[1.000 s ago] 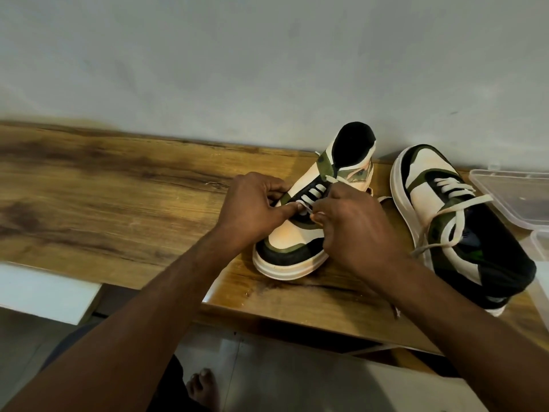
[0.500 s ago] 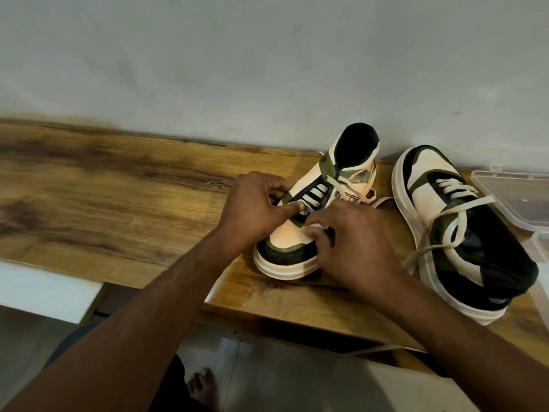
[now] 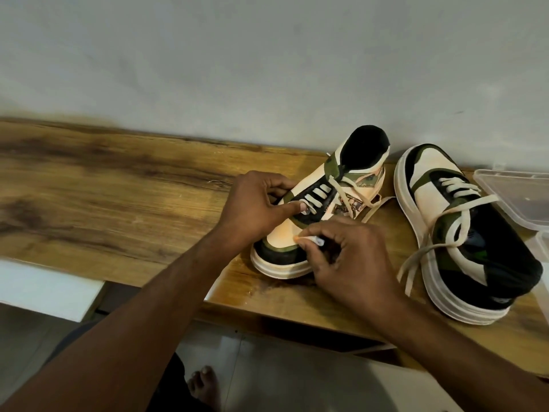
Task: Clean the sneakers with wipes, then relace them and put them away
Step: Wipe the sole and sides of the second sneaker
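Two cream, green and black sneakers stand on a wooden shelf (image 3: 118,185). The left sneaker (image 3: 335,185) points its toe toward me, with cream laces threaded through its lower eyelets. My left hand (image 3: 255,206) grips its side, thumb pressed by the lowest lace rows. My right hand (image 3: 347,260) hovers over the toe and pinches the tip of a lace (image 3: 310,239) between thumb and fingers. The right sneaker (image 3: 463,233) lies beside it, toe away from me, its loose lace ends trailing over its side.
A clear plastic box (image 3: 517,194) sits at the right edge of the shelf, close to the right sneaker. A pale wall rises right behind the shelf. Below the shelf's front edge are a tiled floor and my bare foot (image 3: 205,385).
My right hand has drawn the lace end down from the eyelets toward the toe. The left hand has kept its hold on the shoe's side.
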A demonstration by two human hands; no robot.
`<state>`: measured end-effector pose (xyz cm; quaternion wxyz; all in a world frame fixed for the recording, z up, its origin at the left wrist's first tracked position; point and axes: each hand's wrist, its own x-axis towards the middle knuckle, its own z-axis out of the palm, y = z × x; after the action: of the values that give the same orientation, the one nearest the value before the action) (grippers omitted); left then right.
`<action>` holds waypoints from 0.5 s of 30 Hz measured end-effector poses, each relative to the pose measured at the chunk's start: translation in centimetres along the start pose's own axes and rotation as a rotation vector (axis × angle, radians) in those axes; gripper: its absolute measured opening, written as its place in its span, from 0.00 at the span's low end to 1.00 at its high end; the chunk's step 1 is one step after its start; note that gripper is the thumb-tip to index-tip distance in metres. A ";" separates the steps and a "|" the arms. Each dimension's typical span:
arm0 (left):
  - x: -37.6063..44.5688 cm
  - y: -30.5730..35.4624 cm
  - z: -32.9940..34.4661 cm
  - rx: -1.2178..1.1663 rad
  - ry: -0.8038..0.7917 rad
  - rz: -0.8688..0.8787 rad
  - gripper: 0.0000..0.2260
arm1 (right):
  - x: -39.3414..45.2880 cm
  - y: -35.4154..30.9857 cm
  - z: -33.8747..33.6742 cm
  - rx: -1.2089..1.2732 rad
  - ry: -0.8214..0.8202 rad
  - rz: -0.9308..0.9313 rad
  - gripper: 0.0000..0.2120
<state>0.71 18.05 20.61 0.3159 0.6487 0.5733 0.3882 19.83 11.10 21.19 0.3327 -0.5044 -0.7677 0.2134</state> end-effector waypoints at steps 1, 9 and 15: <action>0.0 0.0 -0.1 -0.008 0.000 0.000 0.13 | 0.2 0.1 -0.2 0.013 -0.013 0.007 0.08; 0.1 0.3 -0.1 -0.010 0.004 0.007 0.16 | 1.0 2.0 -2.3 -0.084 0.083 0.120 0.07; 0.3 -0.1 -0.1 -0.022 0.011 -0.019 0.13 | -1.3 -0.1 0.9 0.136 0.061 -0.014 0.03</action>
<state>0.59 18.33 20.55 0.3236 0.6374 0.5769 0.3952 19.44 9.93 20.21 0.3908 -0.4815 -0.7445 0.2474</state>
